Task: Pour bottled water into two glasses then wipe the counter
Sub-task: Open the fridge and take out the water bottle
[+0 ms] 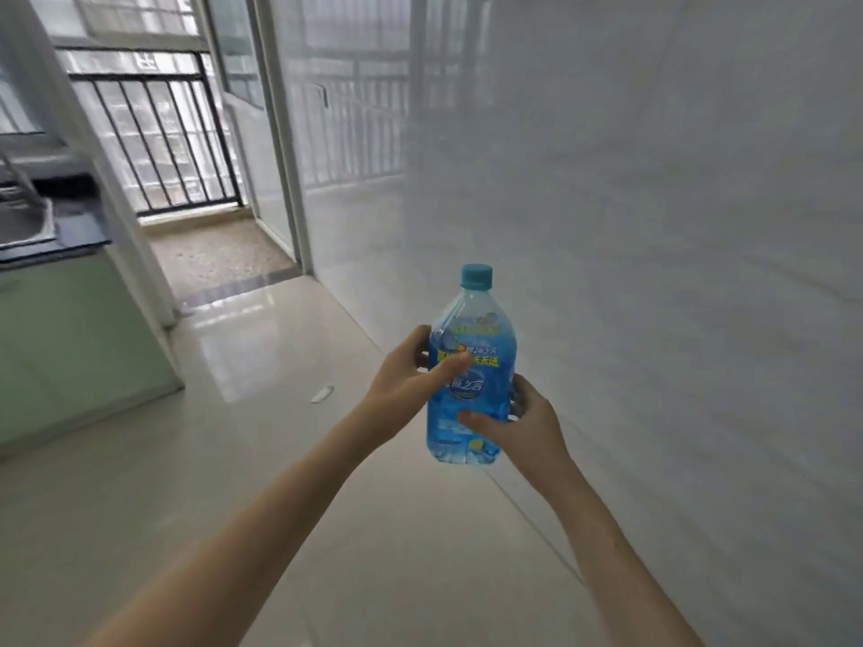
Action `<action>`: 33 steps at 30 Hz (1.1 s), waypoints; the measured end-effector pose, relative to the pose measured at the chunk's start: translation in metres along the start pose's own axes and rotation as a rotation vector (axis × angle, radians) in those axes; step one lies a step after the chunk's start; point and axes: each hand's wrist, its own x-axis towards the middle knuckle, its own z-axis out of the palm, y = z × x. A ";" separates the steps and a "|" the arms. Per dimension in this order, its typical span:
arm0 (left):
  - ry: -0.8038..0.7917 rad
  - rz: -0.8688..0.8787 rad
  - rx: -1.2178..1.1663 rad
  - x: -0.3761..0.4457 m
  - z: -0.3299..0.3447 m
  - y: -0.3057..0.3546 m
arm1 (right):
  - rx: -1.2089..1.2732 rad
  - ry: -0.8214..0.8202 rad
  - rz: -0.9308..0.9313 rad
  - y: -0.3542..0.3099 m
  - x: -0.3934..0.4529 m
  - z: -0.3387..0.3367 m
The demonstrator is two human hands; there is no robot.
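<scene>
Above the glossy tiled floor (280,459), 2 hands held the clear blue-labelled plastic water bottle (469,389) upright, blue cap (477,276) on top. Left hand (411,375) clasped its upper body, right hand (523,424) its base, fingers wrapped; neither touched the cap.

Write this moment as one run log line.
bottle: upright, capped | left hand: grips bottle | right hand: grips bottle | glasses: not visible

floor: pale glossy tiles (280,459)
railing: black bars, balcony (154,133)
cabinet: green, left (70,347)
scrap: white, on floor (322,393)
</scene>
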 end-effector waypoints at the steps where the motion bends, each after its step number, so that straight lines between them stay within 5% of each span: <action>1: 0.057 -0.008 0.006 -0.004 -0.011 -0.002 | -0.003 -0.059 -0.008 0.000 0.008 0.011; 17: 0.801 -0.072 0.123 -0.158 -0.241 -0.017 | 0.041 -0.856 -0.098 -0.038 0.011 0.296; 33: 1.130 -0.068 0.135 -0.273 -0.477 -0.014 | 0.111 -1.200 -0.206 -0.104 -0.025 0.579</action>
